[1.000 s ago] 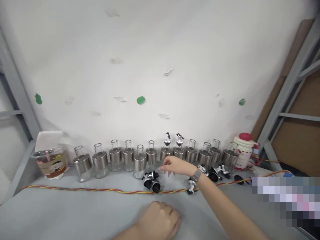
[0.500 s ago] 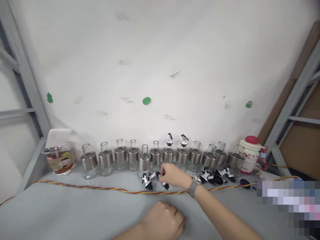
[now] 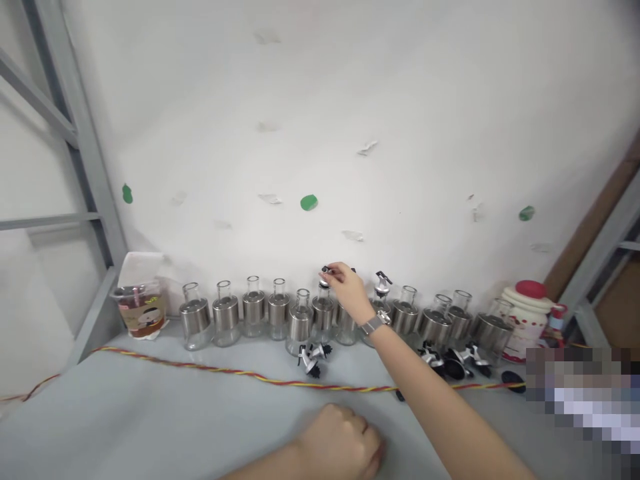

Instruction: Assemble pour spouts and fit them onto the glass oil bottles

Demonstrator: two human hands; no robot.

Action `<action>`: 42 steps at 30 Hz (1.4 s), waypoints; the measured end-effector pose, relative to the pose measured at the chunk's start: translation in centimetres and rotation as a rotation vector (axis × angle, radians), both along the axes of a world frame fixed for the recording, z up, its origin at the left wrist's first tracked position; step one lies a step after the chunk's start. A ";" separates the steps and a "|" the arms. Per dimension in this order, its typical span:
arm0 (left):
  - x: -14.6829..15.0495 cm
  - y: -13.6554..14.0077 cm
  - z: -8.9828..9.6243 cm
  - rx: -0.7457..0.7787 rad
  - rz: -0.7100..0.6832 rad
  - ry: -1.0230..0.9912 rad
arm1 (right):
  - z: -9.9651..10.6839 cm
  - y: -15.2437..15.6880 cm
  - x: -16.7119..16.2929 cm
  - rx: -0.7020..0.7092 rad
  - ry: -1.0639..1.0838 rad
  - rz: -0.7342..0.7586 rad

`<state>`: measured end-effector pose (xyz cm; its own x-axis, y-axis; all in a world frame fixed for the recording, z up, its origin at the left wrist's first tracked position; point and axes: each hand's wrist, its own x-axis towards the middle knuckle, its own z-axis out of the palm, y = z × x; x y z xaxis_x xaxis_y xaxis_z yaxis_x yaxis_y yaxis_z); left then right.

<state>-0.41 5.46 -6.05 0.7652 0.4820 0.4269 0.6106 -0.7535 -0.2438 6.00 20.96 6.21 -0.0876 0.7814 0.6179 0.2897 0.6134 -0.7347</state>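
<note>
My right hand (image 3: 347,287) pinches a black-and-silver pour spout (image 3: 325,275) at the mouth of a glass bottle with a steel band (image 3: 323,312). Fingers hide part of the spout, so how deep it sits I cannot tell. Just right of there, a bottle is mostly covered by the hand. Beyond the wrist, another bottle carries an upright spout (image 3: 383,283). Low in front, my left hand (image 3: 345,440) rests on the table as a closed fist, its palm side hidden. Between the hands lie loose pour spouts (image 3: 311,363) in front of the bottle row.
Open-necked bottles (image 3: 196,315) line the wall on both sides. More spouts (image 3: 470,360) lie at right, near a white jar with a red lid (image 3: 527,317). A cup of brown drink (image 3: 143,313) stands far left. A twisted red-yellow cord (image 3: 225,370) crosses the grey table (image 3: 165,413).
My right hand has lifted a pour spout from the table and carried it up to a bottle's mouth. My left fist stays low on the table. The view has shifted slightly.
</note>
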 end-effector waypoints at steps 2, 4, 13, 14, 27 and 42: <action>0.0 0.0 0.0 -0.004 0.001 -0.004 | 0.0 -0.3 -0.2 0.030 -0.042 -0.016; -0.1 0.0 0.1 -0.013 0.003 -0.011 | -0.1 -0.8 -0.2 0.063 -0.081 -0.033; -0.1 -0.2 0.2 -0.022 -0.008 -0.014 | -2.0 -1.3 0.9 0.567 -0.684 -0.236; -0.1 -0.2 0.2 -0.026 -0.004 -0.013 | -2.3 -1.2 1.1 0.577 -0.685 -0.225; -0.1 0.0 0.1 -0.012 -0.015 -0.017 | -3.3 -1.1 1.0 0.574 -0.569 -0.216; 0.0 0.1 0.1 0.007 -0.020 -0.018 | -4.2 -1.6 0.0 0.579 -0.456 -0.272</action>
